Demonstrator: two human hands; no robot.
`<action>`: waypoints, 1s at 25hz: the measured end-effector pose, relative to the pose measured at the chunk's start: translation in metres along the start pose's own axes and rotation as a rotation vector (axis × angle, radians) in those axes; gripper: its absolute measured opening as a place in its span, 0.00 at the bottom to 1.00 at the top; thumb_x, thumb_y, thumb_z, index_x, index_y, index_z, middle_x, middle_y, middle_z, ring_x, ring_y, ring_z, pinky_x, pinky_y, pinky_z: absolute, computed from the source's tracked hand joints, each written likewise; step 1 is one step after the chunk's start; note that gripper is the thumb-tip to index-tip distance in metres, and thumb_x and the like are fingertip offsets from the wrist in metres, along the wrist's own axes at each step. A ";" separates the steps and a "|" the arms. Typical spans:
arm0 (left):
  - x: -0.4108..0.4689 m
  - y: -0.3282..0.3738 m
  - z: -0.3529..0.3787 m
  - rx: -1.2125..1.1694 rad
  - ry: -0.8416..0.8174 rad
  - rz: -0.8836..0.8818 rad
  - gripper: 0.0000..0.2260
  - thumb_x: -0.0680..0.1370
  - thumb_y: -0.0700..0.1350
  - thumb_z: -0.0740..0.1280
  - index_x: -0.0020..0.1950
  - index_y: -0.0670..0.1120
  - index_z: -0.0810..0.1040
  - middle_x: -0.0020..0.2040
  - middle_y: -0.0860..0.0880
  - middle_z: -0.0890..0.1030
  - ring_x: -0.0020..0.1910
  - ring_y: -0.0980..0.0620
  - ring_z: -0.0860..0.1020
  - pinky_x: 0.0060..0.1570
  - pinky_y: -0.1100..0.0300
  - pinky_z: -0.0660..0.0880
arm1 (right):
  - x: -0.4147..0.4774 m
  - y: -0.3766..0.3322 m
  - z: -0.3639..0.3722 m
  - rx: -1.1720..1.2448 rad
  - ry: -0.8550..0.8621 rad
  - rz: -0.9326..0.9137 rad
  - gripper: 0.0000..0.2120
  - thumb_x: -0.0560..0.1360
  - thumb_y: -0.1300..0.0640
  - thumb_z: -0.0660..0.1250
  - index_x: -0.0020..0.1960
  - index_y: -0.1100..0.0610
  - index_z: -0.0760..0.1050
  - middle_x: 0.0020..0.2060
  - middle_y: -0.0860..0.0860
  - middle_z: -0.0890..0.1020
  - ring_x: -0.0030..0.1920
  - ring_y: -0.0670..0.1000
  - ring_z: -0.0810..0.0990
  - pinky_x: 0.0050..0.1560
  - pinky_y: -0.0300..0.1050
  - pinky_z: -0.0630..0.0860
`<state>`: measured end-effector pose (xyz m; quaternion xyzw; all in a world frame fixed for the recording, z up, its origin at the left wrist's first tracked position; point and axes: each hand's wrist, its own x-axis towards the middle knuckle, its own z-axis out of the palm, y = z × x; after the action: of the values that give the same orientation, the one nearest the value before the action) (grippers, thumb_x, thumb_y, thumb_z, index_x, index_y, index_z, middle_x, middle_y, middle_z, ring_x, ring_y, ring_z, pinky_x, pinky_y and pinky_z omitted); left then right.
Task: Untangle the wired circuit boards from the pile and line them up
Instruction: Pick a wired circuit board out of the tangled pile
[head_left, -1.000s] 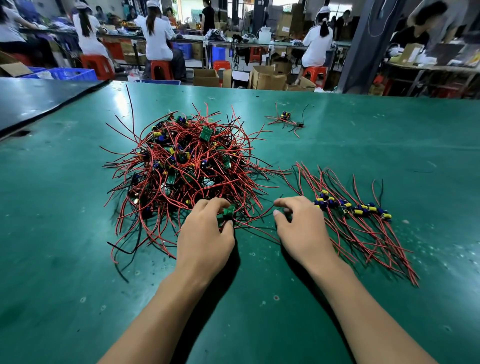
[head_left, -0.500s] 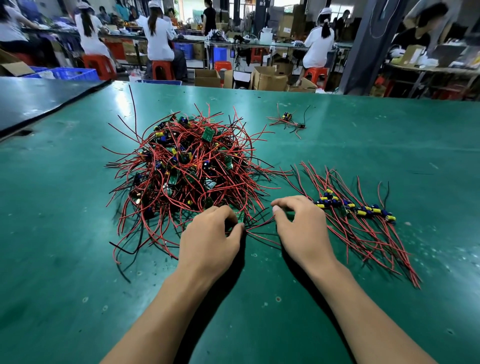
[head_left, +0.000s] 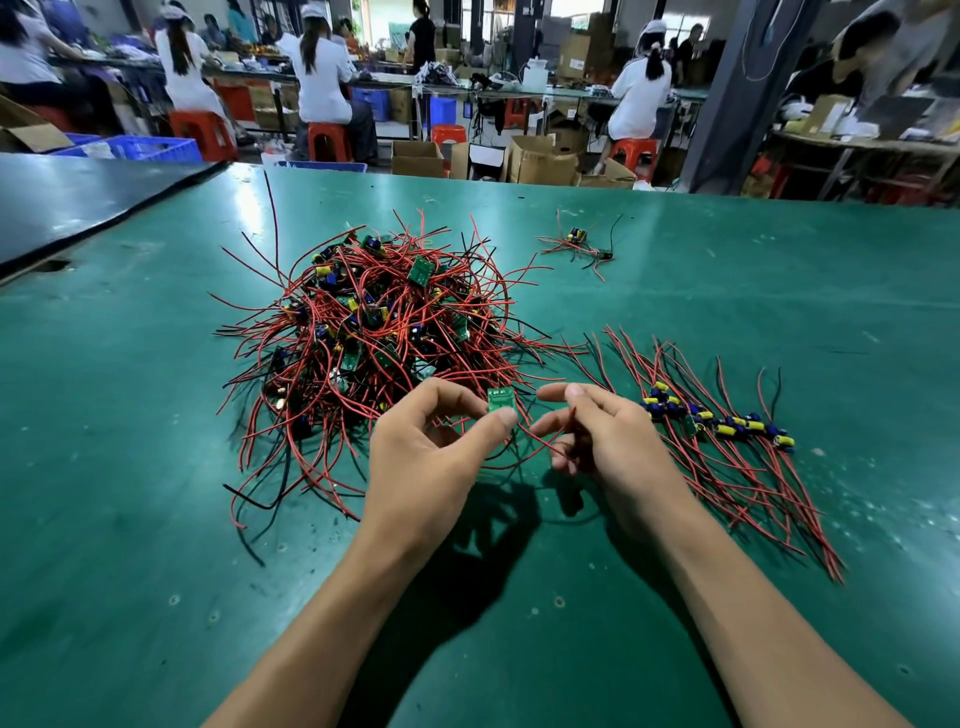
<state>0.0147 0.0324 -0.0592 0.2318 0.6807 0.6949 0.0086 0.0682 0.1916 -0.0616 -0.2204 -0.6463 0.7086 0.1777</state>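
Observation:
A tangled pile (head_left: 374, 338) of small green circuit boards with red and black wires lies on the green table (head_left: 130, 493). At its near edge my left hand (head_left: 426, 457) pinches one small green board (head_left: 500, 400) between thumb and forefinger, lifted off the table. My right hand (head_left: 608, 441) is just right of it, fingers curled around red wires that run from that board. To the right, a row of lined-up boards (head_left: 717, 423) lies with their wires trailing toward me.
A small separate clump of wired boards (head_left: 582, 244) lies at the far middle of the table. A dark table (head_left: 62, 208) adjoins at the left. Beyond the far edge are cardboard boxes, red stools and seated workers.
Both hands have lifted off the table. My left hand has pulled one green board up and out of the pile's near edge, and my right hand has taken hold of its wires.

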 end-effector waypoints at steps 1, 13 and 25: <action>0.001 0.001 -0.001 -0.060 -0.009 -0.026 0.08 0.72 0.42 0.76 0.40 0.43 0.78 0.33 0.48 0.80 0.26 0.53 0.70 0.26 0.64 0.67 | -0.002 -0.002 0.000 0.044 -0.067 0.013 0.13 0.85 0.58 0.57 0.51 0.59 0.79 0.32 0.52 0.83 0.23 0.47 0.73 0.24 0.36 0.66; -0.001 -0.006 0.002 0.106 -0.123 -0.059 0.04 0.75 0.39 0.72 0.46 0.47 0.82 0.41 0.50 0.84 0.40 0.48 0.83 0.42 0.55 0.80 | -0.013 -0.016 -0.005 0.355 -0.196 -0.133 0.05 0.71 0.51 0.74 0.43 0.53 0.85 0.38 0.47 0.83 0.37 0.44 0.79 0.37 0.36 0.74; 0.002 -0.005 0.004 0.017 -0.198 -0.086 0.10 0.82 0.43 0.62 0.51 0.41 0.83 0.43 0.43 0.85 0.45 0.39 0.82 0.52 0.41 0.77 | -0.021 -0.011 0.004 0.257 -0.446 -0.144 0.11 0.66 0.52 0.81 0.42 0.48 0.81 0.59 0.54 0.84 0.33 0.50 0.81 0.32 0.41 0.76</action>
<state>0.0121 0.0370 -0.0636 0.2701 0.6915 0.6619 0.1038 0.0828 0.1781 -0.0484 0.0120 -0.5882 0.8015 0.1073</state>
